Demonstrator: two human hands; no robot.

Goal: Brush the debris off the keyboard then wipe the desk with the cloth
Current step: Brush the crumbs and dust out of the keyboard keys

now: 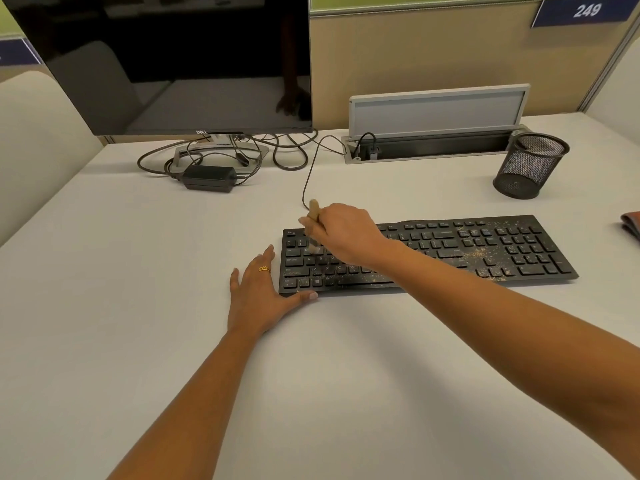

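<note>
Resting flat on the white desk (156, 323), the left hand (261, 291) has its fingers straight and spread and grips nothing. Its thumb touches the front left corner of the flat black computer keyboard (446, 244). The keyboard lies right of centre on the desk. Tan crumbly debris (482, 253) is scattered over its keys, thickest toward the right side and along the bottom row.

Above the upper left keys, the right hand (346, 233) is curled tightly round a small brush with a pale wooden handle (314, 208). Its blurred bristles meet the keys.

At the right frame edge lies a brown folded item (632, 225), mostly cut off. Farther back stand a black wire-mesh pen cup (530, 166) and a black power adapter (209, 177) among cables. Behind them are a grey cable tray with its lid raised (436, 110) and a dark flat monitor (173, 64).
</note>
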